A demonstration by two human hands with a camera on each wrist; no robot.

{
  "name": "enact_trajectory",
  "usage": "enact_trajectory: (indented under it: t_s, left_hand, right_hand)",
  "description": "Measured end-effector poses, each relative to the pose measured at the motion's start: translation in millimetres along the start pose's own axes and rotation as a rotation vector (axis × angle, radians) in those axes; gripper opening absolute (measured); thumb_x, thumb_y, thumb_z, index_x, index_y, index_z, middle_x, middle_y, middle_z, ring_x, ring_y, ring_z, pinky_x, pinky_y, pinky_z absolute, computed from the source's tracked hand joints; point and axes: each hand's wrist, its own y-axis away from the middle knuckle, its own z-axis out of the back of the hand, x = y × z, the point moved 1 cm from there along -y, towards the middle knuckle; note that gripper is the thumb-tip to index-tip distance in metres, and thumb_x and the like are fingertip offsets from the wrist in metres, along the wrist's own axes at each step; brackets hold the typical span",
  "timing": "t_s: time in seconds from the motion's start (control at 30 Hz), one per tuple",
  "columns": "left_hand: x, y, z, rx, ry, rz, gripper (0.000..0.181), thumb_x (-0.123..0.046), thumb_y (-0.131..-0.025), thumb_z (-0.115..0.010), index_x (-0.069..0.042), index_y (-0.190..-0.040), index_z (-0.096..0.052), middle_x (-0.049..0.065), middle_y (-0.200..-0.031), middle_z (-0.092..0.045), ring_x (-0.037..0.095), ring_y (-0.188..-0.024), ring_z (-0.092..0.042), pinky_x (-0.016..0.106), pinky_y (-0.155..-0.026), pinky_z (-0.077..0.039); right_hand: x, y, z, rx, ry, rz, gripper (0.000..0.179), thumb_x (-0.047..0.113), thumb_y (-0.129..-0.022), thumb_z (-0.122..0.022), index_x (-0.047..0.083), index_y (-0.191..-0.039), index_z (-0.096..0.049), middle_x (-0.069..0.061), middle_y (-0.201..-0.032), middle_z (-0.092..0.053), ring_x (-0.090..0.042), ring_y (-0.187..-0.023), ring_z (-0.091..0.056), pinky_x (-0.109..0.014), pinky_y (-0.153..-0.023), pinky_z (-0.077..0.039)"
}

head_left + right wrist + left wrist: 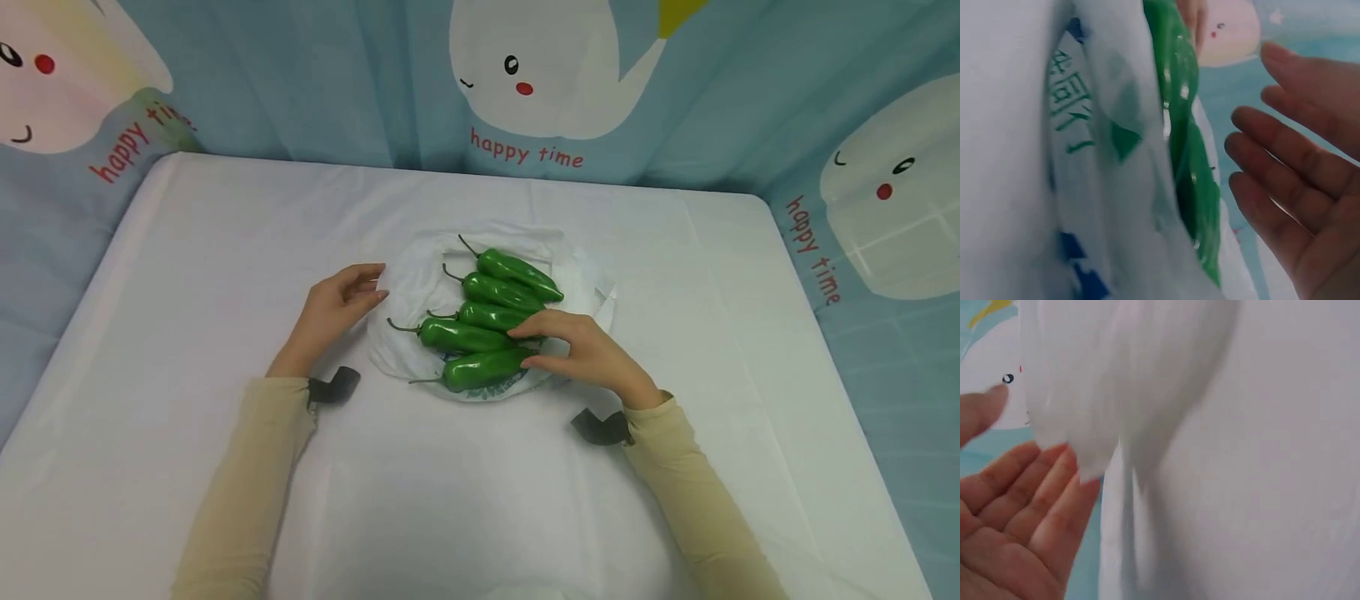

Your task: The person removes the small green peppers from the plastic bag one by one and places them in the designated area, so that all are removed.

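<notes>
Pale-blue fabric curtain [360, 92] with cartoon print backs our white-covered bench [435, 475]. Mid-bench: crumpled, thin white plastic bag [405, 287] with green print, lying flat under five long glossy green peppers [491, 317], side by side, stems left, tips right.

Our left hand [330, 308] is at the bag's left edge, fingers loose, thumb parted from them, nothing pinched. Fingertips look to be against the plastic; we can't confirm it. Our right hand [581, 346] is over the tips of the two nearest peppers, fingers and thumb moderately wide, holding nothing. Head view can't settle contact; right wrist view shows a gap.

Risks, our read: glossy round skins could roll if the right fingers land off-centre. The peppers touch, so nudging one likely shifts its neighbours. Thin bag could skid or bunch on the smooth cloth if the left fingers drag it, tipping the row. Thin stems may snag plastic folds. Closing thumb and fingers across two tips could squeeze one out.
</notes>
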Motion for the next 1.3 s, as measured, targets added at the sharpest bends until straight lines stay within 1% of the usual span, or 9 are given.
enact_trajectory:
  t_s: [0.1, 0.27, 0.37, 0.57, 0.7, 0.93, 1.07, 1.2, 1.3]
  left_hand:
    - [2.1, 0.6, -3.6, -0.001, 0.034, 0.026, 0.045, -0.019, -0.092, -0.064, -0.005, -0.133, -0.052, 0.016, -0.131, -0.053, 0.029, -0.114, -0.056, 0.037, -0.092, -0.048]
    - [2.2, 1.8, -6.2, -0.036, 0.104, 0.026, 0.046, -0.005, -0.088, -0.066, -0.001, -0.131, -0.053, 0.019, -0.128, -0.055, 0.029, -0.112, -0.057, 0.019, -0.087, -0.048]
    - [2.7, 1.7, -7.2, -0.046, 0.130, 0.025, 0.047, -0.001, -0.086, -0.067, 0.000, -0.131, -0.052, 0.020, -0.128, -0.055, 0.029, -0.111, -0.056, 0.013, -0.086, -0.046]
    - [1.3, 1.5, -9.4, -0.054, 0.164, 0.036, 0.047, 0.001, -0.085, -0.067, 0.001, -0.131, -0.053, 0.020, -0.127, -0.055, 0.028, -0.110, -0.056, 0.014, -0.086, -0.046]
    - [0.8, 0.5, -10.9, -0.054, 0.177, 0.031, 0.046, 0.002, -0.085, -0.067, 0.001, -0.129, -0.054, 0.019, -0.126, -0.056, 0.027, -0.109, -0.056, 0.014, -0.086, -0.047]
    - [2.2, -1.0, -10.6, -0.049, 0.164, 0.026, 0.045, 0.004, -0.086, -0.065, 0.003, -0.129, -0.054, 0.020, -0.126, -0.056, 0.029, -0.109, -0.057, 0.013, -0.085, -0.047]
    - [3.6, -1.3, -10.1, -0.047, 0.167, 0.026, 0.045, 0.003, -0.085, -0.066, 0.003, -0.129, -0.054, 0.020, -0.126, -0.056, 0.028, -0.109, -0.057, 0.013, -0.084, -0.047]
    - [3.6, -1.2, -9.6, -0.043, 0.158, 0.023, 0.045, 0.003, -0.086, -0.066, 0.002, -0.129, -0.054, 0.020, -0.126, -0.056, 0.027, -0.109, -0.057, 0.011, -0.084, -0.046]
    - [3.6, -1.4, -9.7, -0.042, 0.161, 0.018, 0.045, 0.003, -0.086, -0.066, 0.001, -0.129, -0.055, 0.019, -0.125, -0.057, 0.025, -0.107, -0.057, 0.011, -0.084, -0.046]
  right_hand:
    - [-2, 1.2, -6, 0.015, -0.023, -0.007, 0.039, -0.002, -0.071, -0.080, 0.000, -0.107, -0.067, -0.008, -0.107, -0.065, -0.019, -0.102, -0.060, -0.026, -0.088, -0.048]
    - [-4, 1.7, -13, 0.028, -0.041, -0.008, 0.034, 0.002, -0.073, -0.079, 0.002, -0.106, -0.068, -0.006, -0.106, -0.066, -0.018, -0.101, -0.060, -0.026, -0.089, -0.048]
    - [-5, 2.0, -17, 0.012, -0.025, 0.012, 0.032, 0.003, -0.073, -0.079, 0.003, -0.104, -0.069, -0.005, -0.104, -0.067, -0.018, -0.100, -0.060, -0.026, -0.088, -0.048]
    - [-8, 4.3, -22, -0.030, 0.018, 0.057, 0.032, 0.003, -0.070, -0.081, 0.004, -0.100, -0.070, -0.004, -0.103, -0.066, -0.019, -0.099, -0.060, -0.026, -0.087, -0.048]
    - [-10, 5.5, -24, -0.027, 0.057, 0.053, 0.032, 0.006, -0.071, -0.082, 0.004, -0.101, -0.070, -0.004, -0.105, -0.065, -0.018, -0.100, -0.059, -0.026, -0.089, -0.047]
    - [-10, 3.7, -27, -0.011, 0.119, 0.039, 0.032, 0.008, -0.073, -0.080, 0.005, -0.103, -0.069, -0.003, -0.107, -0.063, -0.017, -0.103, -0.057, -0.027, -0.092, -0.045]
    - [-10, 2.3, -28, -0.006, 0.156, 0.039, 0.035, 0.007, -0.072, -0.081, 0.006, -0.105, -0.068, -0.003, -0.106, -0.062, -0.018, -0.102, -0.056, -0.028, -0.091, -0.045]
    - [-11, 2.1, -30, -0.013, 0.172, 0.047, 0.038, 0.006, -0.071, -0.082, 0.006, -0.107, -0.068, -0.004, -0.106, -0.061, -0.018, -0.101, -0.055, -0.029, -0.091, -0.046]
    - [-13, 2.7, -31, -0.022, 0.154, 0.038, 0.038, 0.007, -0.072, -0.082, 0.006, -0.107, -0.068, -0.003, -0.106, -0.060, -0.018, -0.101, -0.055, -0.029, -0.090, -0.046]
